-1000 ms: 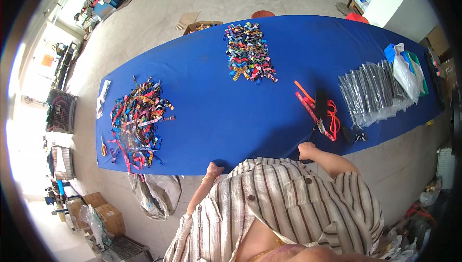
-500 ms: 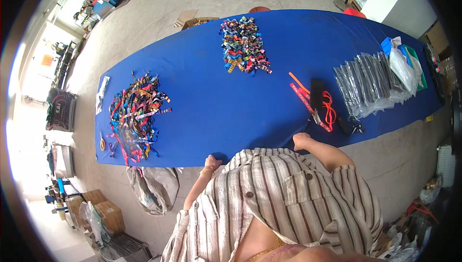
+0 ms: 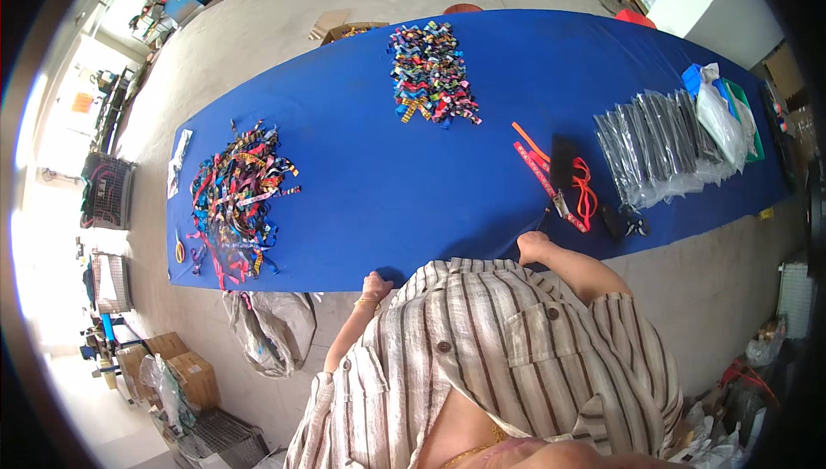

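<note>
A blue tablecloth (image 3: 361, 211) covers the long table before me. At its front edge my left hand (image 3: 376, 286) is closed on the cloth, a thin bracelet at the wrist. Farther right, my right hand (image 3: 534, 247) is also closed on the cloth's edge, with folds running out from it; the fingertips of both hands are hidden. Just beyond the right hand lie a pink patterned strap (image 3: 535, 168) with a metal clip, an orange cord (image 3: 584, 189) and a flat black piece (image 3: 564, 159).
A loose heap of colourful straps (image 3: 241, 198) lies at left, yellow-handled scissors (image 3: 180, 250) beside it. Neat rows of short patterned ribbon pieces (image 3: 430, 73) lie at the far middle. Bagged black items (image 3: 658, 146) and a blue bin (image 3: 692, 82) are at right. A whitish sack (image 3: 271, 331) hangs below the front edge.
The whole view has shifted slightly, the table appearing a little higher and more to the left. Both hands keep their places at the cloth's edge.
</note>
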Tool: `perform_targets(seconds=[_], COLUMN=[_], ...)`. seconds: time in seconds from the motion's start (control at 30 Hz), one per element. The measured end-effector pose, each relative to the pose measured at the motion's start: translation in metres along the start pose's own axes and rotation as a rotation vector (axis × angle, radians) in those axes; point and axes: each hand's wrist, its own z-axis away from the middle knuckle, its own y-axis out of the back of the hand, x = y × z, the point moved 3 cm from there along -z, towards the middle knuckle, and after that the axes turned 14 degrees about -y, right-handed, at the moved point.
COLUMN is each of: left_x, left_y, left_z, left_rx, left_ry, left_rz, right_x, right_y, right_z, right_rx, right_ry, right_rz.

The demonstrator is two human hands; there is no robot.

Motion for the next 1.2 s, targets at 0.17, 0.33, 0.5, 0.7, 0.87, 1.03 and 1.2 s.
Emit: perform_targets(seconds=[0.17, 0.33, 0.5, 0.7, 0.87, 1.03, 1.2], left_x=[-0.003, 0.022, 0.012, 0.017, -0.057, -0.054, -0.044], left_y=[-0.003, 0.013, 0.009, 0.01, -0.033, -0.045, -0.05], left_z=[0.0, 0.005, -0.001, -0.011, -0.033, -0.05, -0.059], left_rx=[-0.028, 0.012, -0.109, -0.128, -0.209, -0.142, -0.082], left_ry=[0.006, -0.038, -0.05, -0.076, 0.033, -0.064, -0.178], left_rz=[-0.013, -0.035, -0.045, -0.091, -0.114, -0.124, -0.038], right_x=[-0.005, 0.005, 0.016, 0.085, 0.111, 0.13, 0.124], right_y=[0.003, -0.012, 0.004, 0.053, 0.098, 0.098, 0.108], right_z=[0.0, -0.012, -0.02, -0.03, -0.041, -0.056, -0.067], right_rx=[0.03, 0.044, -0.052, 0.667, 0.929, 0.794, 0.679], right_ry=[0.017, 0.01, 0.131, -0.122, -0.466, -0.741, -0.864], right_rz=[0.002, -0.034, -0.181, -0.895, -0.928, -0.883, -0.803])
